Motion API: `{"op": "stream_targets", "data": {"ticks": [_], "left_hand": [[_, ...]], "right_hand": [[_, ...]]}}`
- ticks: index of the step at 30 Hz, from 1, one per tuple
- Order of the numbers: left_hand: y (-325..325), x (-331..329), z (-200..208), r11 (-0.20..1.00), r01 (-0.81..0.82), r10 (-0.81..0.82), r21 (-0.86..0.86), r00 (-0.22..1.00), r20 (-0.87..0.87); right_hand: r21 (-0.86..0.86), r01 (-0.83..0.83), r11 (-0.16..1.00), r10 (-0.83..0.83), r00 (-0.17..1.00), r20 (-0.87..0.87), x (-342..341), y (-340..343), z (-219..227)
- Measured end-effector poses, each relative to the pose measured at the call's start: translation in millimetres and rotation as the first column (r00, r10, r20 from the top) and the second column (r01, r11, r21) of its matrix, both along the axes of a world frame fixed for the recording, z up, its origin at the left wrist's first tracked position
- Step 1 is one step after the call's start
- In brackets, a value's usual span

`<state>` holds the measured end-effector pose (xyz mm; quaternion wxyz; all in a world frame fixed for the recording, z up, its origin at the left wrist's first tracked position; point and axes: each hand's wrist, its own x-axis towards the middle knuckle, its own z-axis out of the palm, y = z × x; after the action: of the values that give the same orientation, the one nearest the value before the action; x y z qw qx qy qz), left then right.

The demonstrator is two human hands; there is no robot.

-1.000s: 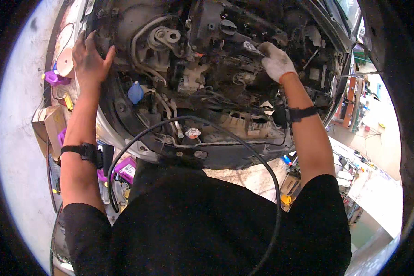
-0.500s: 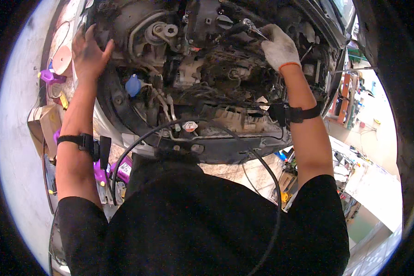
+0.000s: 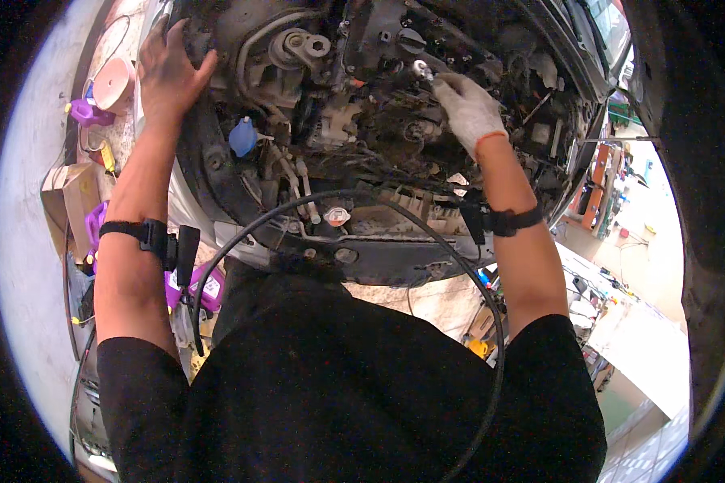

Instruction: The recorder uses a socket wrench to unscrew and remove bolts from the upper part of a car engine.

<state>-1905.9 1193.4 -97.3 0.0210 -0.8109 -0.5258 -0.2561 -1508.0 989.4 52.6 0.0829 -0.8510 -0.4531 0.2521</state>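
My right hand (image 3: pixel 468 109), in a white work glove with an orange cuff, is closed on a ratchet wrench (image 3: pixel 421 70). Only the wrench's shiny round head shows past the glove; its handle is mostly hidden by the fingers. That head sits over the engine (image 3: pixel 379 105), just below a black filler cap (image 3: pixel 412 39). On the far left, my bare left hand (image 3: pixel 171 80) is spread, thumb apart, against the dark inner edge of the engine bay. Nothing shows in it, though its fingertips are hard to make out.
A black hose (image 3: pixel 354 194) arches across the bay's front in front of me. A blue cap (image 3: pixel 242 138) and a radiator cap (image 3: pixel 337 216) lie nearer. Purple jugs (image 3: pixel 91 113) and a cardboard box (image 3: pixel 70 201) stand at left; a cluttered white bench (image 3: pixel 632 302) is at right.
My right hand and the ratchet wrench have moved left and nearer to me. My left hand sits slightly farther right in the picture, and the whole view has shifted a little.
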Motion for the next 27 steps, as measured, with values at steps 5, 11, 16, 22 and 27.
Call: {"op": "stream_targets", "data": {"ticks": [5,11,16,22,27], "left_hand": [[-1,2,2,1.0,-0.02,0.019,-0.017,0.999,-0.026],[1,0,-4,1.0,-0.022,0.022,-0.021,0.999,-0.03],[1,-2,-6,0.999,-0.02,0.02,-0.036,1.0,-0.02],[1,1,-4,1.0,-0.02,0.02,-0.019,1.0,-0.006],[3,-4,-13,0.999,-0.035,0.034,-0.041,0.999,-0.015]], "right_hand": [[-0.008,0.194,0.981,-0.191,0.959,-0.209,-6,2,30],[0.226,0.0,0.974,0.005,1.0,-0.022,-16,17,18],[0.093,0.087,0.992,-0.087,0.996,-0.001,-14,28,5],[-0.204,0.524,0.827,-0.501,0.524,-0.689,-30,52,17],[-0.233,0.58,0.781,-0.422,0.214,-0.881,-55,68,12]]}}
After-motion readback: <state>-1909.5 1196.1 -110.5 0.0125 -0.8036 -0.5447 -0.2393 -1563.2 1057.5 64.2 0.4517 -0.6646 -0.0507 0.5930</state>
